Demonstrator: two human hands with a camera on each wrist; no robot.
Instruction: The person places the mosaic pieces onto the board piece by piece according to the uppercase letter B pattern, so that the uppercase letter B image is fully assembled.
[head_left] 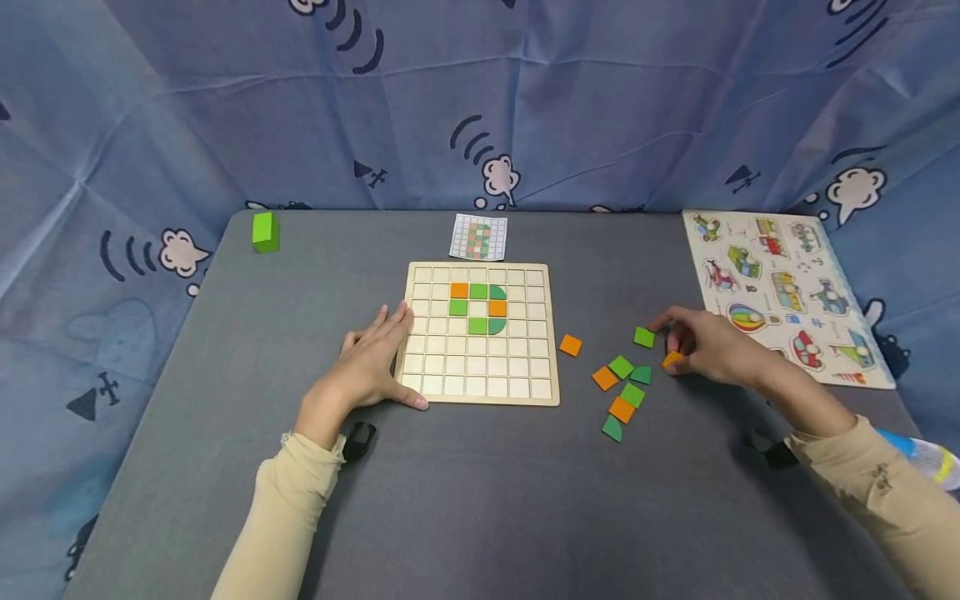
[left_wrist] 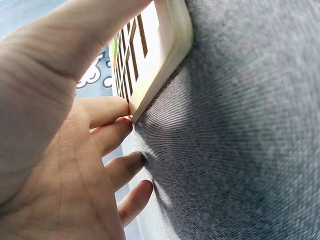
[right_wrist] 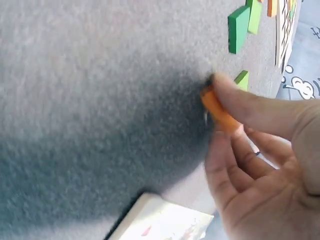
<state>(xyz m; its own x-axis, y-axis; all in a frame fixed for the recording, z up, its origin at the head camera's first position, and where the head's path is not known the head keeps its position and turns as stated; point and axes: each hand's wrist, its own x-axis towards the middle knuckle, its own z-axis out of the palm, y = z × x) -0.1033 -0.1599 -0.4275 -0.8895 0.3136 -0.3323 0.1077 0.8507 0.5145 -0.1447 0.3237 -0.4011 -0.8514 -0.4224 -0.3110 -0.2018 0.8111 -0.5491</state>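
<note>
Your right hand [head_left: 708,346] pinches an orange tile [head_left: 671,359] | the board [head_left: 476,367] lies leftward, well apart, loose tiles [head_left: 622,409] between | your left hand [head_left: 365,360], nearer, touches its left edge, fingers extended

this looks like a play corner set up at a table, hemmed in by a blue cloth [head_left: 600,108] with cartoon clouds and curved lines that hangs behind the table and down both sides. the grey table [head_left: 525,508] bears children's playthings: a wooden grid board [head_left: 518,367], coloured tiles [head_left: 622,409] and a picture board [head_left: 806,292] showing a balloon, a car and a sailboat. whether the room is a home or a studio cannot be told.
</note>
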